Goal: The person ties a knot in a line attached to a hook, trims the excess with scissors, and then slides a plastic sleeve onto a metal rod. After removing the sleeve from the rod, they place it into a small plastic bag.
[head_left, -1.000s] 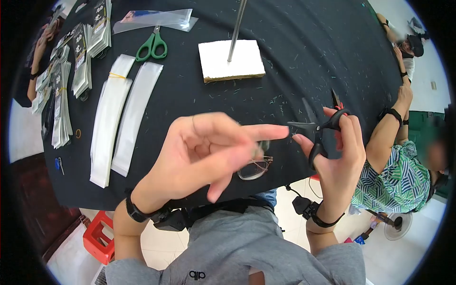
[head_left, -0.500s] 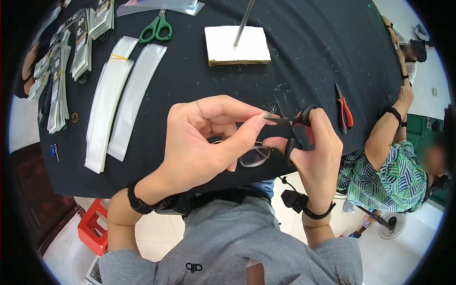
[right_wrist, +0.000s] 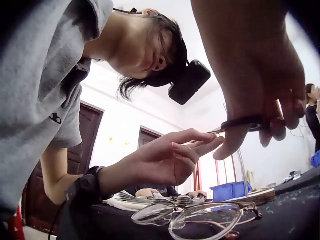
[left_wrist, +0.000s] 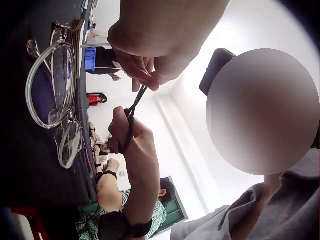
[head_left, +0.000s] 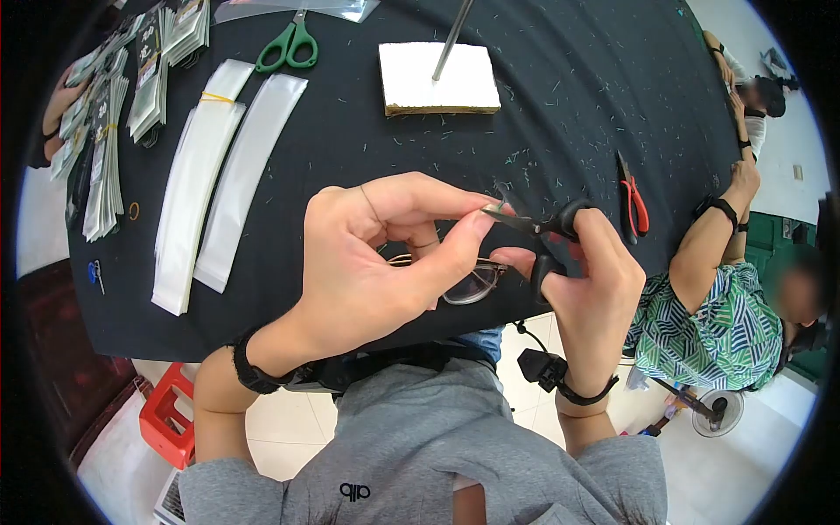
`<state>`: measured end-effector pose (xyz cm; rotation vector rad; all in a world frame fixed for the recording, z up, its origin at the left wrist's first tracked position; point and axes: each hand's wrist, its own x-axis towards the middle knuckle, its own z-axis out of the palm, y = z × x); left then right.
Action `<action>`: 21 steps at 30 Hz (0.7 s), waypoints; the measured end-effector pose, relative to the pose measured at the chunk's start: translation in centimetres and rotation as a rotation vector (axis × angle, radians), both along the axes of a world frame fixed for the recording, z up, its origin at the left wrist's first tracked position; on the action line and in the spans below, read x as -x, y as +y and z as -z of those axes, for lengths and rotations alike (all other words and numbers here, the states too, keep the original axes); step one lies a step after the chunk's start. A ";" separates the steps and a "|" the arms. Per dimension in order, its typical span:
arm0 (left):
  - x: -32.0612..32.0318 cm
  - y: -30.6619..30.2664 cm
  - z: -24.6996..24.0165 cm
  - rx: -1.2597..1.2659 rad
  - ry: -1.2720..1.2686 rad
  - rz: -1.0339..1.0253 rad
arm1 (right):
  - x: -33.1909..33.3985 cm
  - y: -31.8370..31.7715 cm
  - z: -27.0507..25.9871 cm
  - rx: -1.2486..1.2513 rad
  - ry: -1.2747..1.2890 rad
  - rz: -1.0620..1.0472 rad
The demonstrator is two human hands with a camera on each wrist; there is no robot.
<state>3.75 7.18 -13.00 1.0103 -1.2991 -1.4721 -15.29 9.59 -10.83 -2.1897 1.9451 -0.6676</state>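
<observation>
My left hand point(head_left: 376, 249) pinches a tiny tuft of fine greenish strands point(head_left: 500, 208) between thumb and index fingertip. Black-handled scissors point(head_left: 535, 226) are gripped by my right hand point(head_left: 599, 267), thumb and fingers in the loops. Their blades are nearly together, with the tips right at the left fingertips. In the left wrist view the scissors point(left_wrist: 133, 107) point up toward the pinched fingers. Below both hands a pair of clear-framed glasses point(right_wrist: 205, 220) lies on the black cloth, partly covered by the left hand in the head view.
Red-handled pliers point(head_left: 634, 208) lie to the right. A white block point(head_left: 416, 83) with a metal rod point(head_left: 453, 39) stands at the back, near green scissors point(head_left: 287, 48). Clear plastic sleeves point(head_left: 201, 192) and packets lie left. Thin clippings dot the black tablecloth point(head_left: 350, 144); other people sit around.
The right hand has moved left, bringing the scissors to the left fingertips, and their blades have come together. The left index finger, pointing out before, now meets the thumb in a pinch.
</observation>
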 end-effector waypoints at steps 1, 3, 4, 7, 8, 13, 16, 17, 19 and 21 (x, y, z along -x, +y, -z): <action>0.0 0.0 0.0 0.008 0.007 -0.004 | 0.0 0.0 0.0 0.007 0.005 0.007; 0.1 0.0 0.1 0.014 0.013 -0.009 | 0.1 0.1 0.1 0.015 0.013 0.006; 0.1 -0.1 0.2 0.020 0.030 -0.008 | 0.1 0.1 0.1 0.024 0.020 0.006; 0.1 -0.2 0.2 0.022 0.068 -0.004 | 0.0 0.4 -0.2 -0.007 -0.013 0.010; 0.1 -0.3 0.2 0.020 0.088 0.000 | 0.1 0.4 -0.1 -0.007 -0.013 0.009; 0.0 -0.2 0.2 0.035 0.079 -0.003 | 0.0 0.2 -0.8 -0.038 -0.008 0.122; 0.1 -0.1 0.2 0.034 0.060 -0.010 | 0.2 0.2 -0.6 0.010 0.028 0.079; 0.1 -0.1 0.3 0.030 0.057 -0.020 | 0.2 0.2 -0.5 0.010 0.028 0.078; 0.0 -0.1 0.1 0.023 0.041 -0.015 | 0.2 0.3 -0.3 0.073 0.088 0.057; 0.0 0.0 0.1 0.016 0.024 -0.009 | 0.1 0.1 -0.2 0.110 0.086 0.057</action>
